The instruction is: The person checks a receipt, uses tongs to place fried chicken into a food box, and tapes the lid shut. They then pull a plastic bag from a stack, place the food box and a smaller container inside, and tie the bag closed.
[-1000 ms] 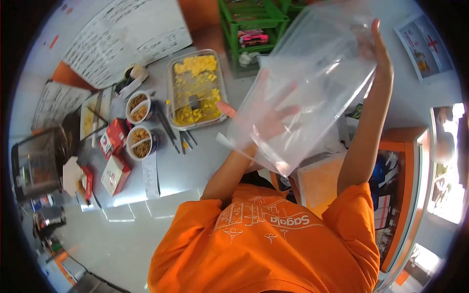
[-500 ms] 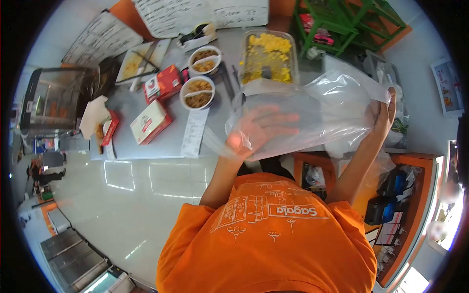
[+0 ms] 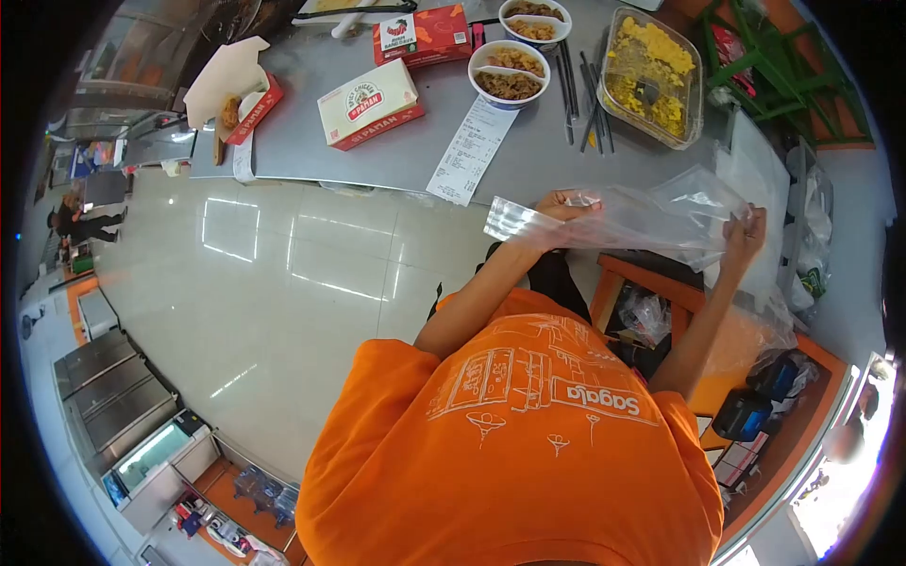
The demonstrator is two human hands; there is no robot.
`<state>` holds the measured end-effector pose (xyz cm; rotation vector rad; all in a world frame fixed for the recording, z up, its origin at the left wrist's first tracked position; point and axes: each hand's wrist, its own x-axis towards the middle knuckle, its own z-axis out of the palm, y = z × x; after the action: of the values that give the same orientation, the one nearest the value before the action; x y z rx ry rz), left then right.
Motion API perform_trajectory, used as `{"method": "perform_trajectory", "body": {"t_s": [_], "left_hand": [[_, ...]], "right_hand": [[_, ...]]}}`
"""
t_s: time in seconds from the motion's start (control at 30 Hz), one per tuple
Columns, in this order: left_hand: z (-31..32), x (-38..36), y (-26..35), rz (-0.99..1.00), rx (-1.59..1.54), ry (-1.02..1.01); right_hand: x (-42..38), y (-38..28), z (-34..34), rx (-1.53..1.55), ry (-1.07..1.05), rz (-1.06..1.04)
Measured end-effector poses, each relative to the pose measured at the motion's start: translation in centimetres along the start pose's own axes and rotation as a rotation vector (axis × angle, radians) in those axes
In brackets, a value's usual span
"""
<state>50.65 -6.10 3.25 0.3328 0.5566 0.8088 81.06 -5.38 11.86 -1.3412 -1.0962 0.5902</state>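
A clear plastic bag (image 3: 651, 219) is stretched between my two hands, just off the front edge of the table. My left hand (image 3: 564, 208) has its fingers closed on the bag's left part. At the bag's right end, my right hand (image 3: 746, 231) pinches the plastic. Beyond my left hand lie a printed receipt (image 3: 472, 151) and a white bowl (image 3: 510, 75) of food with a divider. Several dark sticks (image 3: 590, 104) rest between that bowl and a clear tray of yellow food (image 3: 649, 80).
A closed white and red box (image 3: 370, 104), a red box (image 3: 421, 36) and an open box with fried food (image 3: 241, 94) stand on the table (image 3: 311, 160). A second bowl (image 3: 536, 19) is at the back. Green racks (image 3: 779, 66) stand at right. A person (image 3: 83, 222) is far left.
The view has shifted, so the table items appear higher and further right. My left hand was spread behind or inside the bag; now its fingers are closed on it. The bag is narrower and lower.
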Motion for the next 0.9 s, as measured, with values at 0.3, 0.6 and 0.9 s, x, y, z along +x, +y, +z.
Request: {"method": "perform_trajectory", "body": {"t_s": [0.3,0.6,0.9], "left_hand": [[-2.7,3.3,-4.1,0.283,0.494,0.296],[-0.9,1.2,-3.5,0.433,0.119,0.614],[-4.8,-1.6,-1.2,0.131,0.292,0.510]], "right_hand": [[-0.5,4.5,0.3,-1.248,0.090,-0.080],[-10.4,3.0,10.7,-0.550,-0.642,0.101],[-10.5,8.0,10.0,-0.698,-0.634,-0.015]]}}
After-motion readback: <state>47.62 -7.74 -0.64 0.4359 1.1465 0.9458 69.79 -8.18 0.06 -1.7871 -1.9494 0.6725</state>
